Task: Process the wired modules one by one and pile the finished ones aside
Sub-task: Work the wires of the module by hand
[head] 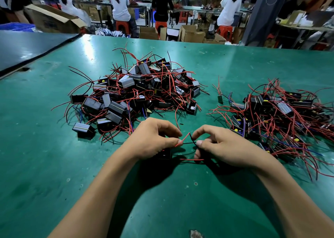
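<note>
A black wired module (164, 153) sits under my left hand (153, 140), mostly hidden by the palm. Its thin red and black wires (186, 141) cross between my two hands. My left hand pinches the red wire with thumb and forefinger. My right hand (222, 147) pinches the black wire the same way, and another red and black wire pair runs under its fingers. A large pile of black modules with red wires (133, 93) lies in front of me. A second pile of such modules (274, 115) lies at the right.
The green table (54, 156) stretches far in front and to the left. A small loose green circuit board (220, 99) lies between the piles. A dark board (27, 46) covers the far left corner. Seated people and cardboard boxes fill the background.
</note>
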`<state>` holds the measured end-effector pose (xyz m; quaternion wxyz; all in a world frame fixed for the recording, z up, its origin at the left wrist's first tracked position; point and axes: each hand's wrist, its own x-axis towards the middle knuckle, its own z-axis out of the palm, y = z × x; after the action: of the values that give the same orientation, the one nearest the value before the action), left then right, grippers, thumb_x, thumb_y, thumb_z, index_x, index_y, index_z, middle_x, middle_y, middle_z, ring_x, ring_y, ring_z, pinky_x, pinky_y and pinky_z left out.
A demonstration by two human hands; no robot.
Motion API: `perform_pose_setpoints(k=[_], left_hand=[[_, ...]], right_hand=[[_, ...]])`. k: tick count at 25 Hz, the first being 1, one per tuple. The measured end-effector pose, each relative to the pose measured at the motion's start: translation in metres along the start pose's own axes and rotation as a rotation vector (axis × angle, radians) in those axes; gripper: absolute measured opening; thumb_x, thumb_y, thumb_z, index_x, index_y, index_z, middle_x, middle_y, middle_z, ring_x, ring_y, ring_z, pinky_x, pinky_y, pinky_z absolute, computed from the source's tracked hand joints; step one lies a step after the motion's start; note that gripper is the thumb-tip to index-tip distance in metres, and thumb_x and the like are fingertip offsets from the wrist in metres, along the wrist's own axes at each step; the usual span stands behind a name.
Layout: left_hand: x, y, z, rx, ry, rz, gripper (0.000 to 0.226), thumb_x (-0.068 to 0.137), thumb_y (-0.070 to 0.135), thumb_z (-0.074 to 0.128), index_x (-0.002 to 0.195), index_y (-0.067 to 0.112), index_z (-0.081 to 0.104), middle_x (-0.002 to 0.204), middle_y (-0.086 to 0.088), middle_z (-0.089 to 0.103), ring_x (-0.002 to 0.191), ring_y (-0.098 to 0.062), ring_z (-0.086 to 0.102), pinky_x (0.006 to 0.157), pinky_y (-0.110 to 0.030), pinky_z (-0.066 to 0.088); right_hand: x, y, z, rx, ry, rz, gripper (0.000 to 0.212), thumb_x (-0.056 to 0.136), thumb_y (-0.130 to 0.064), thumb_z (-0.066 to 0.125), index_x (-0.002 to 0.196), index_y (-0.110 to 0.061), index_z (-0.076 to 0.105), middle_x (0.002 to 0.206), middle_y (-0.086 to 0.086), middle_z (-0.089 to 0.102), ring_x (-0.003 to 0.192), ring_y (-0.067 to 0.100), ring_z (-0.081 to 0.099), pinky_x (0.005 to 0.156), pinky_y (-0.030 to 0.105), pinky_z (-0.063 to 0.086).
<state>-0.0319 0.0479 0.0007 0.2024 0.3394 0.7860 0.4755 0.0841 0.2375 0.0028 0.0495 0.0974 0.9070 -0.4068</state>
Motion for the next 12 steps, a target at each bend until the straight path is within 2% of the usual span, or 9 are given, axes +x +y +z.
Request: perform_pose_setpoints(k=[2, 5, 8, 10, 12], left_hand=[[0.0007, 0.0011, 0.0013, 0.042, -0.037, 0.019, 0.018, 0.078, 0.016, 0.082, 0.096, 0.016, 0.078, 0.083, 0.007, 0.076, 0.069, 0.002, 0.063, 0.067, -0.01, 0.047], [0.0007, 0.0003, 0.0045, 0.127, -0.101, 0.012, 0.017, 0.083, 0.015, 0.078, 0.1, 0.017, 0.076, 0.085, 0.002, 0.077, 0.073, -0.007, 0.065, 0.072, -0.015, 0.052], [0.0012, -0.0025, 0.0054, 0.156, -0.057, 0.014, 0.012, 0.086, 0.016, 0.073, 0.097, 0.02, 0.076, 0.075, 0.005, 0.075, 0.061, 0.0, 0.06, 0.062, -0.011, 0.047], [0.002, -0.0035, 0.0061, 0.149, -0.025, 0.012, 0.012, 0.087, 0.018, 0.072, 0.096, 0.024, 0.076, 0.075, 0.007, 0.075, 0.061, 0.002, 0.06, 0.062, -0.009, 0.046], [0.0018, -0.0045, 0.0074, 0.159, -0.016, 0.011, 0.012, 0.087, 0.02, 0.072, 0.096, 0.026, 0.075, 0.077, 0.007, 0.075, 0.062, 0.001, 0.061, 0.064, -0.011, 0.047]], right_hand=[[0.0009, 0.0004, 0.0023, 0.015, -0.014, -0.009, 0.008, 0.103, -0.021, 0.052, 0.107, -0.026, 0.056, 0.081, -0.005, 0.078, 0.075, 0.01, 0.069, 0.078, 0.036, 0.053], [0.0009, 0.002, 0.0007, -0.089, 0.003, 0.009, 0.007, 0.105, -0.024, 0.046, 0.105, -0.028, 0.052, 0.078, -0.009, 0.077, 0.062, 0.0, 0.061, 0.066, 0.027, 0.047], [0.0011, 0.0032, -0.001, -0.141, 0.022, 0.054, 0.009, 0.106, -0.029, 0.043, 0.105, -0.026, 0.051, 0.072, -0.009, 0.075, 0.059, 0.001, 0.06, 0.059, 0.019, 0.045], [0.0008, 0.0025, -0.0011, -0.132, 0.014, 0.076, 0.014, 0.106, -0.033, 0.041, 0.105, -0.026, 0.052, 0.068, -0.007, 0.074, 0.057, 0.003, 0.061, 0.06, 0.021, 0.047], [0.0003, 0.0019, 0.0003, -0.077, -0.022, 0.1, 0.018, 0.106, -0.037, 0.037, 0.104, -0.027, 0.052, 0.066, -0.003, 0.074, 0.06, 0.01, 0.065, 0.067, 0.031, 0.052]])
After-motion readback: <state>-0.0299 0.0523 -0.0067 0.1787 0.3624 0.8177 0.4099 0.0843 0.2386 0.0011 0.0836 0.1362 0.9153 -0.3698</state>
